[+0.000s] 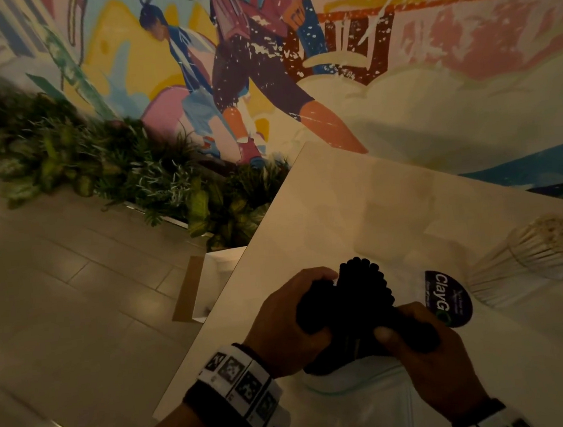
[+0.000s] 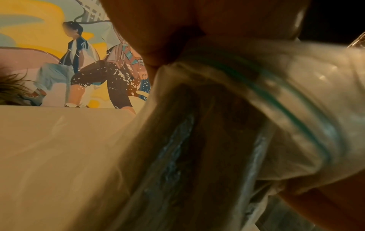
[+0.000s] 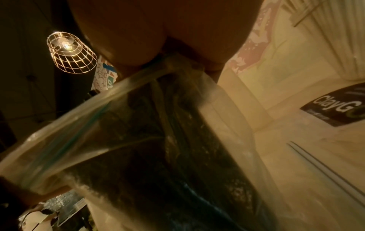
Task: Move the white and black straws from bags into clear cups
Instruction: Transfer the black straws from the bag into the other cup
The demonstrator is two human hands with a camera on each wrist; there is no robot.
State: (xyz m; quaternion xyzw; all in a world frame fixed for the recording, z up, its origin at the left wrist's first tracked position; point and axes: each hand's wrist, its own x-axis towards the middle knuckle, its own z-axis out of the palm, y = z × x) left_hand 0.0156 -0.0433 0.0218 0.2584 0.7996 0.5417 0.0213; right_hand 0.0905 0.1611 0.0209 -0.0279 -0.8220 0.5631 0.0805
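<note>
Both hands on the bundle of black straws [image 1: 363, 295], held over the near part of the pale white tabletop [image 1: 340, 200]. Left hand [image 1: 283, 323] is curled round the left side of the bundle, fingers wrapped over the dark mass, thumb side toward the camera. Right hand [image 1: 420, 348] grips the bundle's lower right end, thumb pressed on top, fingers folded underneath. Straw tips fan up and away from the person, round ends visible in the head view.

Clear zip-top plastic bag with a teal seal strip [image 1: 358, 385] hangs below the hands; the lower part of the black straws sits inside it. Left wrist view shows the bag mouth [image 2: 276, 87] bunched under the palm with dark straws running down inside; right wrist view shows the same bag [image 3: 138, 125] pinched at its top edge, black straws [image 3: 187, 156] inside. Both wrist views are blurred, finger detail not readable there.

Bundle of white straws [image 1: 534, 251] lies on its side on the right of the tabletop, apparently in clear wrap; can't tell bag or cup. Dark round sticker reading "ClayG" [image 1: 448, 295] sits between the two bundles, on the tabletop as far as I can tell.

Background: painted wall mural [image 1: 258, 60], strip of green plants [image 1: 114, 167], tiled floor [image 1: 56, 286], wire-cage pendant lamp [image 3: 69, 53]
</note>
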